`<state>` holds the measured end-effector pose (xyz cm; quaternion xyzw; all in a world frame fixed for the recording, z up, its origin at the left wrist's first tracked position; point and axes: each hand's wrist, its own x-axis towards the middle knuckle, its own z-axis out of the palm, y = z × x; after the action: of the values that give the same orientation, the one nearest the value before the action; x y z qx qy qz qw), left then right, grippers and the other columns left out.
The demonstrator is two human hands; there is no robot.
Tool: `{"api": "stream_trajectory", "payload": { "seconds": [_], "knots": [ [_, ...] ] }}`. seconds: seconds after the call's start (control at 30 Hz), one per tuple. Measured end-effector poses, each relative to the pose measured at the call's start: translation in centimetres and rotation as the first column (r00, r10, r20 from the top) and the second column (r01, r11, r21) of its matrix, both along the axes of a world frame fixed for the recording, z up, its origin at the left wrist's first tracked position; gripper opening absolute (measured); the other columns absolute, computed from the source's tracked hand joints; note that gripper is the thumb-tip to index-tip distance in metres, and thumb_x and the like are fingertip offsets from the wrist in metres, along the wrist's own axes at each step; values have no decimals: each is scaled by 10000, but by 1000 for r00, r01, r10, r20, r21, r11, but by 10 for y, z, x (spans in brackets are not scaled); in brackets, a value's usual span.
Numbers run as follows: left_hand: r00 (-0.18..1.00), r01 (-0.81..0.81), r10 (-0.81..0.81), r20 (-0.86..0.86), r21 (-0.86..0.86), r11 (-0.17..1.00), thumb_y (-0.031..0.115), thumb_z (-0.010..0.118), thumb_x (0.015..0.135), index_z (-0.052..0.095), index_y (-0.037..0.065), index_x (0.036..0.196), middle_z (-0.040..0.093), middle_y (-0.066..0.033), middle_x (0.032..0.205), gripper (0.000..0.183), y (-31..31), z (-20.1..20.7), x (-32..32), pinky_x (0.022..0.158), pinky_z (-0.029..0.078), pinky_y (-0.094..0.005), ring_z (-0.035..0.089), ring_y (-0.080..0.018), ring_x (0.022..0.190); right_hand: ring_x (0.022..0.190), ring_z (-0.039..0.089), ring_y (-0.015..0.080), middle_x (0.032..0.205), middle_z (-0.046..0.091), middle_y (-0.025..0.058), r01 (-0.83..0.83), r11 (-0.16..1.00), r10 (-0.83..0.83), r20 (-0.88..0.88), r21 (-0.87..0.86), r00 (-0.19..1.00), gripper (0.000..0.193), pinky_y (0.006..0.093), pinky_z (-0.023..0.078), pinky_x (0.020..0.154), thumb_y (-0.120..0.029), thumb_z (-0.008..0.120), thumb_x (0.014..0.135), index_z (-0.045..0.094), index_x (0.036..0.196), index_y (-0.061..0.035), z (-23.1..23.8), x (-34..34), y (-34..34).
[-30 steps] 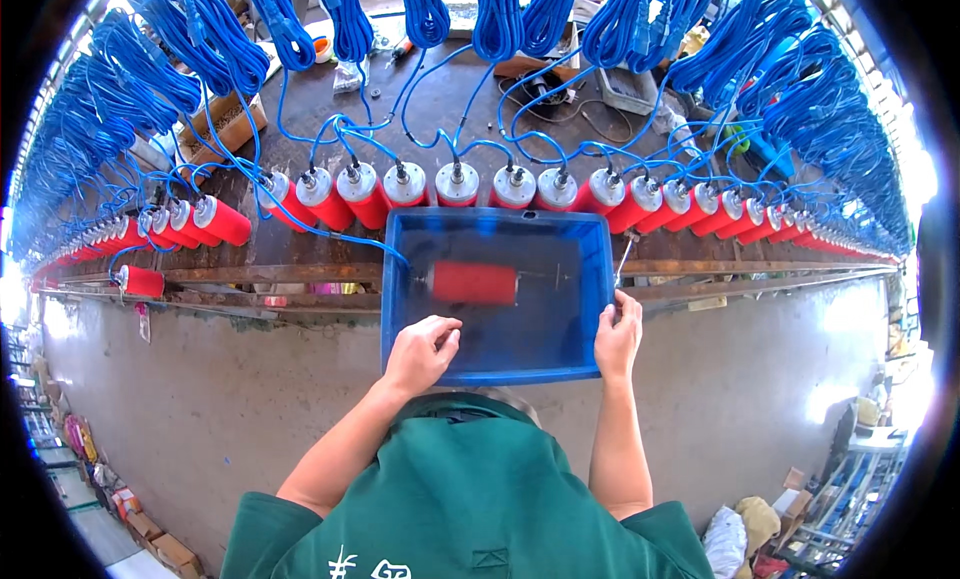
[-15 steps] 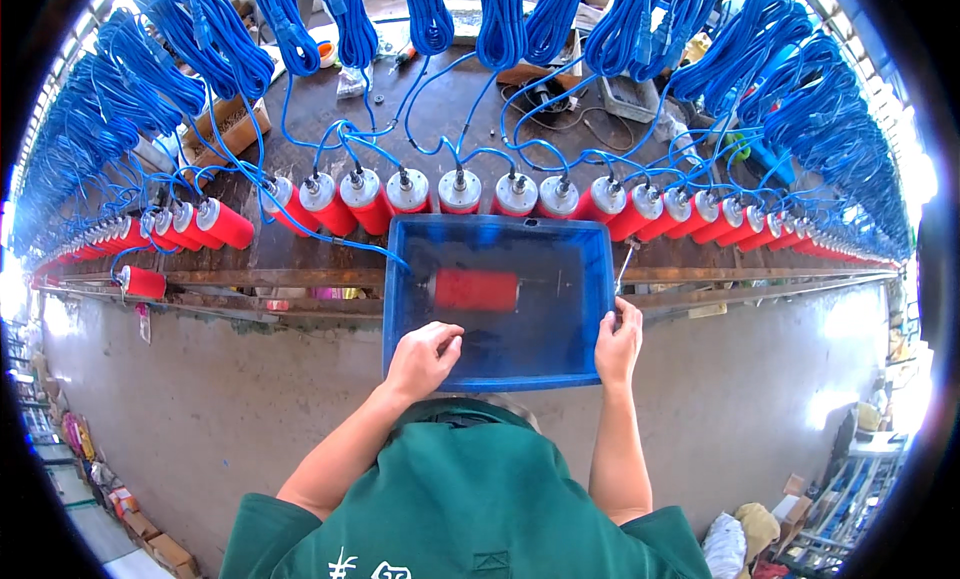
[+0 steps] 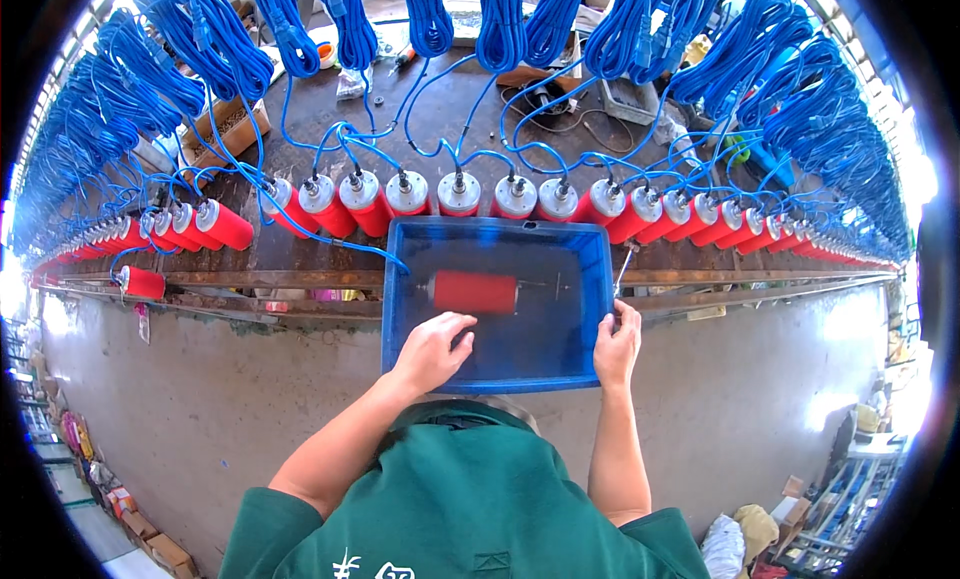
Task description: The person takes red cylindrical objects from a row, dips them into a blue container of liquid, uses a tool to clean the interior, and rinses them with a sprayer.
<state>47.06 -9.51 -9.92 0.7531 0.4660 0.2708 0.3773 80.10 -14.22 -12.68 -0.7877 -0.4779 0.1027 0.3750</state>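
A blue plastic tub (image 3: 500, 385) holds water, with a red cylinder with metal ends (image 3: 474, 292) lying on its side below the surface. My left hand (image 3: 437, 351) hovers over the tub's near left part, just below the cylinder in the picture. Its fingers are loosely bent, thumb apart, with nothing visible in them. At the tub's right rim, my right hand (image 3: 617, 344) has its fingers closed on the edge. A thin metal rod-like piece (image 3: 625, 267) rises just beyond those fingertips; whether they touch it I cannot tell. A blue cable (image 3: 350, 242) runs over the tub's left rim.
A long row of red cylinders with silver tops (image 3: 459, 194) stands along the dark bench (image 3: 330, 114) beyond the tub. Blue cable coils (image 3: 500, 39) hang above. Another red cylinder (image 3: 143, 282) lies at the bench's left edge. A cardboard box (image 3: 235, 134) sits behind the row.
My left hand has moved a little right and farther in over the tub. The red cylinder in the water looks slightly shifted. My right hand stays at the rim.
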Motion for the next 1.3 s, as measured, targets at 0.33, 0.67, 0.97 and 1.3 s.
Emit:
{"api": "stream_trajectory", "payload": {
  "seconds": [0.33, 0.67, 0.97, 1.3],
  "knots": [
    [719, 364, -177, -672, 148, 919, 155, 876, 720, 577, 38, 1418, 612, -150, 1422, 768, 73, -30, 43, 1107, 516, -464, 581, -359, 1324, 1129, 645, 397, 1205, 653, 222, -1, 999, 2, -12, 36, 1000, 293, 452, 529, 1013, -56, 620, 988, 658, 1267, 25, 1, -2, 2],
    [514, 475, -278, -812, -1, 880, 230, 882, 776, 440, 119, 1588, 625, -201, 1344, 931, 108, -44, 52, 1027, 532, -545, 648, -420, 1220, 1148, 628, 401, 1185, 654, 196, 33, 996, -32, -16, 80, 999, 287, 470, 525, 1015, -53, 640, 958, 665, 1241, -10, -1, -3, 2],
    [331, 581, -328, -885, -82, 810, 323, 903, 724, 498, 88, 1541, 662, -206, 1236, 942, 108, 41, 68, 959, 554, -477, 675, -375, 1149, 1148, 639, 398, 1209, 652, 200, 56, 997, -52, -63, 59, 997, 314, 456, 531, 1010, -67, 647, 971, 654, 1277, 1, 0, -5, 2],
    [146, 645, -256, -955, -104, 757, 358, 900, 729, 508, 93, 1547, 672, -173, 1220, 946, 92, 124, 43, 903, 550, -457, 682, -340, 1104, 1168, 623, 381, 1244, 644, 170, -153, 959, 116, 163, 240, 980, 289, 471, 527, 1027, -49, 713, 903, 719, 1189, -10, 37, -16, 10]
  ]
}}
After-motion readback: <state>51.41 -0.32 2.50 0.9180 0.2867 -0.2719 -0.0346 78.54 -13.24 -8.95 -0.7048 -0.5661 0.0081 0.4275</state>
